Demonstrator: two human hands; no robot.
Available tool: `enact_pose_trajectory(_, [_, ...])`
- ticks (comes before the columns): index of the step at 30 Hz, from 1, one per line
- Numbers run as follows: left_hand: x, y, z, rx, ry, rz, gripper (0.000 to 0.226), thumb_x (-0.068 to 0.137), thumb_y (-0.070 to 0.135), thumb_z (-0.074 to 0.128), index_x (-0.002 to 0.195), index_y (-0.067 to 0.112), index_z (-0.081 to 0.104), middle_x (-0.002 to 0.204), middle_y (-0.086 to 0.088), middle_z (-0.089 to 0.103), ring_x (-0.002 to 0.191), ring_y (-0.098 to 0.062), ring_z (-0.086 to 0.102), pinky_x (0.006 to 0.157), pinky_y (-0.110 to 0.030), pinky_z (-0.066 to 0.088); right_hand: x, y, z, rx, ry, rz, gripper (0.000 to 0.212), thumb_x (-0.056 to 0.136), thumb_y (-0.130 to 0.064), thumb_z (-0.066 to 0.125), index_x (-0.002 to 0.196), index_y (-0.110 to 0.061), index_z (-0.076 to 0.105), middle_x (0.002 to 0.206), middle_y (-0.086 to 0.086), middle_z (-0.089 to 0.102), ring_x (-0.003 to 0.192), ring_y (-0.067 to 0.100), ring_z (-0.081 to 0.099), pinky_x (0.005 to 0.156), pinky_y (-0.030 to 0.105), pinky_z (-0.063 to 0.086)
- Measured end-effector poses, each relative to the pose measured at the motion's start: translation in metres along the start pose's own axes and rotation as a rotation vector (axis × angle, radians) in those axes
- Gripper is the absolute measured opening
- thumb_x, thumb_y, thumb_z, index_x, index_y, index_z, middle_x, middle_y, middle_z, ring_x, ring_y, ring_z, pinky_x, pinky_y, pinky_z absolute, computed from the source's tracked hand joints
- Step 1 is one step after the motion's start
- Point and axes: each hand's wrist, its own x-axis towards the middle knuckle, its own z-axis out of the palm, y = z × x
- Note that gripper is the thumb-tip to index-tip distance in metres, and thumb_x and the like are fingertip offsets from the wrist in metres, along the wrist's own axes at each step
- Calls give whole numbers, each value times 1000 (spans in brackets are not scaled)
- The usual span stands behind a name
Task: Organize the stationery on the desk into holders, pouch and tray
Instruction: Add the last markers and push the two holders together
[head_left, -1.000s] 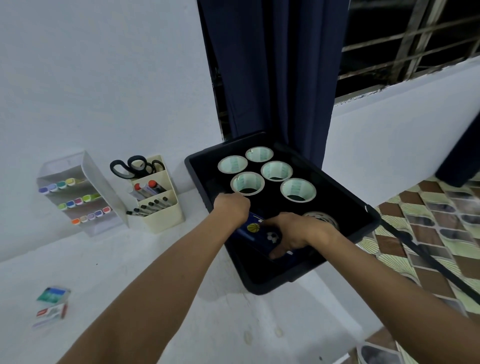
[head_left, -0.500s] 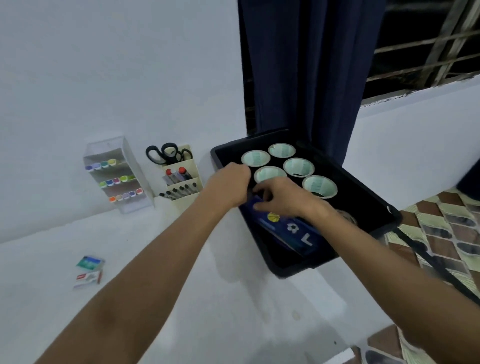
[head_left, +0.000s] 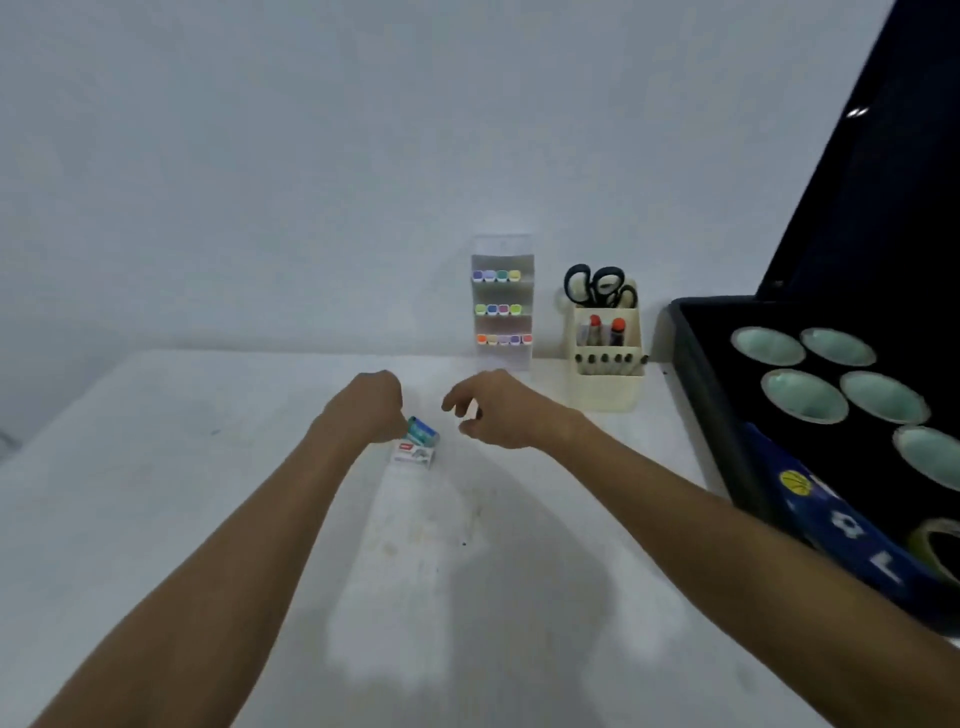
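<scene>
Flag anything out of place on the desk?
Two small boxes lie loose mid-desk, not in any holder; the left hand grips the upper one. The blue pouch lies askew in the black tray.

I see a white counter (head_left: 156, 493) against the wall; on it at the back stand a clear marker rack (head_left: 502, 304) and, just beside it, a cream pen holder (head_left: 607, 358), with a black tray (head_left: 698, 384) at the right and two small boxes (head_left: 415, 448) mid-counter
</scene>
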Motion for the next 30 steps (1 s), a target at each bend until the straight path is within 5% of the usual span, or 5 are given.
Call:
enact_pose_trajectory(8, [0, -25, 55, -268, -85, -82, 54, 79, 45, 72, 120, 13, 60, 117, -8, 66, 106, -24, 63, 84, -29, 48, 87, 0, 51, -336, -298, -26, 73, 84, -4, 67, 146, -21, 33, 150, 6, 34, 136, 27, 36, 113, 38, 30])
enact_pose_trajectory(13, [7, -18, 67, -237, -55, -122, 77, 61, 64, 76, 122, 20, 59, 116, -5, 65, 106, -23, 63, 85, -33, 52, 111, 1, 63, -441, -431, -77, 82, 79, -19, 75, 147, -20, 29, 142, 9, 39, 130, 29, 42, 109, 39, 37])
enact_pose_trajectory(16, [8, -19, 71, -266, -27, -114, 61, 67, 50, 77, 113, 13, 61, 108, -5, 66, 100, -22, 65, 77, -30, 52, 113, 5, 67, -444, -388, -98, 63, 78, -23, 77, 134, -18, 49, 130, 10, 46, 118, 30, 52, 101, 39, 45])
enact_pose_trajectory(20, [7, -20, 69, -258, -61, -14, 42, 71, 35, 78, 101, 10, 63, 100, -5, 65, 88, -20, 64, 69, -28, 50, 91, 17, 60, -373, -363, -24, 59, 80, -20, 75, 132, -14, 50, 130, 9, 46, 117, 28, 52, 101, 34, 44])
enact_pose_trajectory(30, [6, 27, 85, -239, -113, 244, 78, 72, 37, 77, 138, 20, 41, 124, -8, 44, 119, -28, 45, 98, -37, 43, -1, 72, 34, -323, -307, 249, 76, 83, -24, 70, 146, -23, 28, 143, 9, 29, 129, 27, 36, 106, 40, 40])
